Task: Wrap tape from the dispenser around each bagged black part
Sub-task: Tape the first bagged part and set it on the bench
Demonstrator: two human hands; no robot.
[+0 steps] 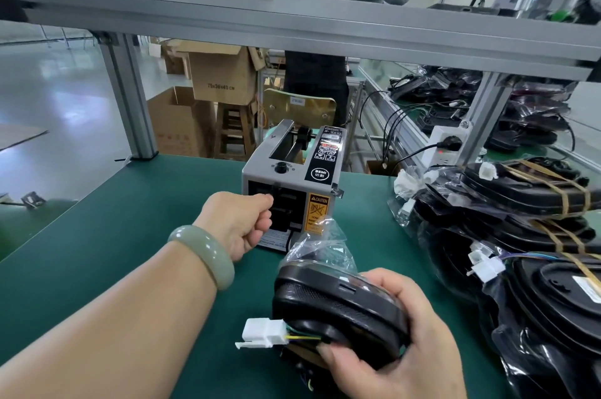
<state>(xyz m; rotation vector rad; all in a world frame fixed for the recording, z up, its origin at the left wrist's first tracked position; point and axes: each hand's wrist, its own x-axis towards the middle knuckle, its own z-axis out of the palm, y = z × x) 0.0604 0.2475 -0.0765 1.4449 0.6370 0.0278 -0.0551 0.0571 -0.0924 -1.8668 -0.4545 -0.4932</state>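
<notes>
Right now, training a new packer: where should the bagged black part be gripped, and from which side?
Probably the thick rounded rim of the bagged black part, from the near right, as the right hand does. The white connector juts out left and the loose bag end bunches toward the tape dispenser, so those sides suit poorly.

fingertips of the left hand (239, 223) are bunched right at the dispenser (292, 184) slot, can't tell if tape's pinched; right hand (400, 343) covers the near side of the bagged black part (338, 297) and runs off the bottom edge; pile of bagged parts (507, 229) cropped at right
</notes>
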